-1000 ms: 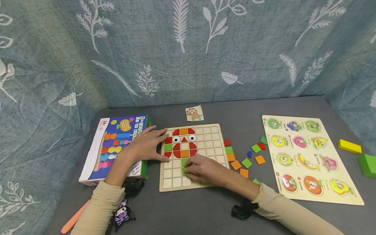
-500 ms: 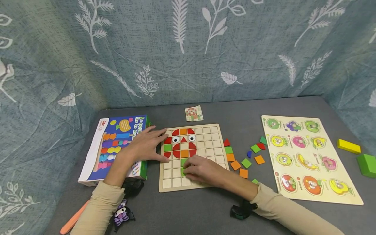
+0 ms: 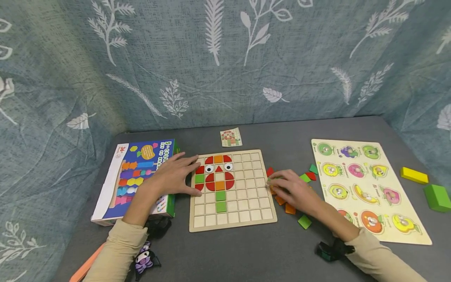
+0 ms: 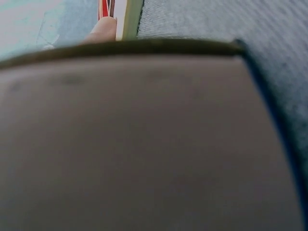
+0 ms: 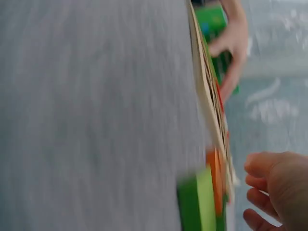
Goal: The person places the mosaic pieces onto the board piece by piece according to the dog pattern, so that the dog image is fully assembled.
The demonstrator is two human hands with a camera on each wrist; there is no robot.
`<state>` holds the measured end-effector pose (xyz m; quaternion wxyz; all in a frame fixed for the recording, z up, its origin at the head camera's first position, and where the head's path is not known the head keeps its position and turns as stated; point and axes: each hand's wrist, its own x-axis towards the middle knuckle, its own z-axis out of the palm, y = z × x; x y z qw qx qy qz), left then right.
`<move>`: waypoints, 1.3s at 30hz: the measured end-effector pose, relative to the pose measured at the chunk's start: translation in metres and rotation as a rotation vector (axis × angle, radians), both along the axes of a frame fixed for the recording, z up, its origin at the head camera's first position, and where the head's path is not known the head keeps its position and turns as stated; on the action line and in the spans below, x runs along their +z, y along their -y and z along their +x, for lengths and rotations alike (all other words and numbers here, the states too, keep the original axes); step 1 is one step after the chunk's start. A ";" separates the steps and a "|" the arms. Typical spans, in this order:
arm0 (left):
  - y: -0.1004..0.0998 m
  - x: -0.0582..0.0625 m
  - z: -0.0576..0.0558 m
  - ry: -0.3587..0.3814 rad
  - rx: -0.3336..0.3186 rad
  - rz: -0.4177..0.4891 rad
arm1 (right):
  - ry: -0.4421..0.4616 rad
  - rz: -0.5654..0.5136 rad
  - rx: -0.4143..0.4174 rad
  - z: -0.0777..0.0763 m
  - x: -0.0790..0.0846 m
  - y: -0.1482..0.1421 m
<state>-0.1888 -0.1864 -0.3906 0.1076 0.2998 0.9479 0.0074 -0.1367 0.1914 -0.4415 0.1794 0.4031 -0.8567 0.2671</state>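
Observation:
A wooden grid board (image 3: 249,203) lies mid-table with a pattern of red, orange and green tiles and two eye tiles. Below the lower orange tile, two green squares (image 3: 221,201) sit one under the other. My left hand (image 3: 176,176) rests at the board's left edge, fingers spread and thumb apart. Just off the right edge, my right hand (image 3: 290,189) reaches over the loose tiles (image 3: 290,208), partly covering them. In the right wrist view its fingers (image 5: 262,199) are loosely bent, with no tile between them. The left wrist view is mostly blocked by a box side.
A picture card (image 3: 231,137) lies behind the board. To the left stands a blue toy box (image 3: 141,164); a fruit puzzle (image 3: 338,203) lies at right. Beyond it are yellow (image 3: 414,175) and green (image 3: 437,198) blocks. A purple-and-black character trinket (image 3: 144,260) is near the left sleeve.
My right hand has left the lower green square in its cell and moved right, off the board, to the loose tiles. The left hand keeps its place.

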 end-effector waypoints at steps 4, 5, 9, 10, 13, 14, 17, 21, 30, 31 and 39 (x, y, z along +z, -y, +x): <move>0.001 -0.001 0.000 -0.005 -0.008 0.000 | 0.031 0.031 -0.042 -0.008 -0.002 -0.015; 0.002 -0.001 0.000 -0.007 -0.010 0.001 | 0.034 0.046 -0.046 -0.009 -0.002 -0.017; 0.002 -0.002 -0.001 -0.015 -0.012 0.008 | 0.022 0.114 -0.072 -0.013 -0.002 -0.019; 0.002 -0.002 -0.001 -0.015 -0.012 0.009 | 0.016 0.129 -0.082 -0.013 -0.001 -0.019; 0.002 -0.002 -0.001 -0.015 -0.012 0.009 | 0.014 0.160 -0.124 -0.014 0.002 -0.023; 0.002 -0.002 -0.001 -0.015 -0.012 0.007 | 0.023 0.167 -0.138 -0.014 0.003 -0.024; 0.002 -0.002 -0.001 -0.016 -0.011 0.004 | 0.061 0.186 -0.164 -0.015 0.006 -0.029; 0.002 -0.001 0.000 -0.015 -0.011 0.004 | 0.088 0.201 -0.172 -0.015 0.007 -0.032; 0.002 0.000 0.000 -0.008 -0.004 -0.003 | 0.054 0.022 -0.144 -0.013 0.008 -0.016; 0.002 0.000 0.000 -0.009 -0.001 -0.003 | 0.053 -0.001 -0.105 -0.010 0.009 -0.010; 0.001 0.001 -0.001 -0.012 -0.013 -0.005 | -0.031 0.079 0.268 0.023 0.013 0.054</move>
